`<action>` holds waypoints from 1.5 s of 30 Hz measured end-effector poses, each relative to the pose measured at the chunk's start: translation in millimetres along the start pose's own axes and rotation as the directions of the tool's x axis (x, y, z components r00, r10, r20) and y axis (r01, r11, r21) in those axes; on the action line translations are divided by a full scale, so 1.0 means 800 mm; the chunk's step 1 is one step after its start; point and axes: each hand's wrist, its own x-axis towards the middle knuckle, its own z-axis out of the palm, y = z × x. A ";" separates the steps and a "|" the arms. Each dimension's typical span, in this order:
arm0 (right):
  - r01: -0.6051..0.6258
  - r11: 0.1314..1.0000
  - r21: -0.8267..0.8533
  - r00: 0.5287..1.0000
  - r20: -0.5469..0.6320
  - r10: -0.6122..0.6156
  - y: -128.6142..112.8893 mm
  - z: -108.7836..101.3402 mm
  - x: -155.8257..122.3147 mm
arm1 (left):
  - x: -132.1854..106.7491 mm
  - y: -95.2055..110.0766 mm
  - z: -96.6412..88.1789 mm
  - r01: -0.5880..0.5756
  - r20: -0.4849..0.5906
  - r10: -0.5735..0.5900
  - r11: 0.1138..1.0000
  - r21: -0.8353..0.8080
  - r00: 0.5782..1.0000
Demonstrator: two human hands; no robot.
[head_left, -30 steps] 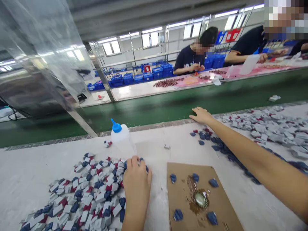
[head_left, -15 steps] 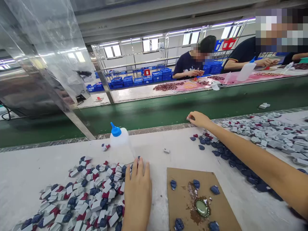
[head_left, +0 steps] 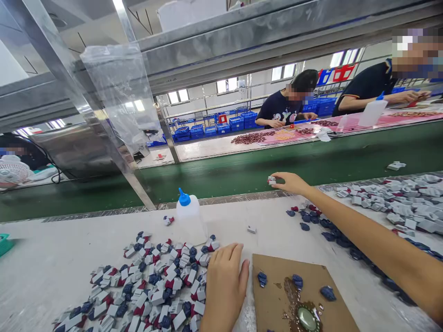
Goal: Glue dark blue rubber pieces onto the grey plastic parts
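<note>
My right hand [head_left: 290, 182] reaches out over the near edge of the green belt. Its thumb and fingertips pinch a small grey-and-red plastic piece [head_left: 272, 180]. My left hand [head_left: 225, 279] rests at the right side of a heap of small grey, navy and red pieces [head_left: 152, 281], thumb apart and fingers slightly bent, with nothing visible in it. Right of that hand lies a brown cardboard sheet [head_left: 273, 299], bearing navy pieces [head_left: 328, 293] and a bottle cap [head_left: 309, 319] in a wet brown patch. One loose grey piece [head_left: 251, 229] lies beyond it.
A white squeeze bottle [head_left: 190, 219] with a blue nozzle stands behind the heap. Navy pieces [head_left: 356, 253] and grey pieces [head_left: 408, 203] spread along the right. Across the green belt [head_left: 224, 173], two people [head_left: 280, 108] work at another table. A metal post [head_left: 138, 186] rises at left.
The view has swung left and up. My left thumb now shows, and the fingers are less stretched. My right hand holds its piece farther out over the belt, where it shows more clearly.
</note>
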 end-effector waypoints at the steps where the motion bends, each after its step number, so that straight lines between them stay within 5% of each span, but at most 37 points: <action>1: 0.043 0.999 0.030 0.999 -0.023 -0.042 -0.016 -0.003 -0.010 | 0.001 0.004 -0.002 0.058 0.023 -0.055 0.987 -0.148 0.998; 3: 0.142 0.986 0.089 0.989 -0.056 -0.138 -0.054 -0.009 -0.043 | 0.004 0.015 -0.005 0.230 0.120 -0.196 0.860 -0.456 0.973; 5: 0.248 0.958 0.142 0.969 -0.055 -0.243 -0.095 -0.014 -0.089 | 0.005 0.024 -0.003 0.391 0.257 -0.298 0.632 -0.669 0.919; 7: 0.363 0.913 0.186 0.931 -0.045 -0.362 -0.136 -0.019 -0.143 | 0.004 0.032 0.003 0.477 0.372 -0.307 0.444 -0.758 0.876; 10: 0.558 0.808 0.190 0.829 -0.115 -0.546 -0.180 -0.026 -0.212 | 0.000 0.043 0.013 0.523 0.458 -0.255 0.340 -0.782 0.852; 11: 0.579 0.794 0.187 0.816 -0.119 -0.566 -0.185 -0.027 -0.227 | -0.001 0.047 0.015 0.538 0.484 -0.238 0.328 -0.776 0.842; 13: 0.509 0.843 0.173 0.861 -0.085 -0.502 -0.179 -0.029 -0.244 | -0.003 0.051 0.017 0.571 0.523 -0.228 0.302 -0.764 0.821; 16: 0.117 0.990 -0.076 0.992 -0.032 -0.119 -0.130 -0.032 -0.245 | -0.002 0.052 0.016 0.579 0.528 -0.243 0.264 -0.771 0.814; 19: -0.139 0.937 -0.319 0.990 -0.009 0.144 -0.071 -0.036 -0.234 | -0.001 0.049 0.014 0.540 0.473 -0.276 0.276 -0.795 0.837; 22: -0.080 0.941 -0.329 0.989 0.092 0.116 -0.043 -0.033 -0.229 | 0.000 0.044 0.014 0.513 0.429 -0.305 0.302 -0.803 0.851; 25: -0.034 0.948 -0.318 0.989 0.126 0.078 -0.046 -0.025 -0.232 | 0.002 0.039 0.017 0.494 0.394 -0.329 0.322 -0.808 0.859; 36: -0.022 0.989 -0.150 0.998 -0.065 0.012 -0.097 -0.035 -0.262 | 0.002 0.035 0.022 0.476 0.372 -0.320 0.369 -0.798 0.871; 42: 0.029 0.924 0.382 0.972 0.206 -0.116 -0.135 -0.060 -0.287 | -0.001 0.039 0.019 0.488 0.398 -0.295 0.366 -0.793 0.869; 45: 0.108 0.889 0.445 0.928 0.277 -0.251 -0.154 -0.063 -0.296 | -0.001 0.040 0.018 0.485 0.392 -0.300 0.364 -0.795 0.869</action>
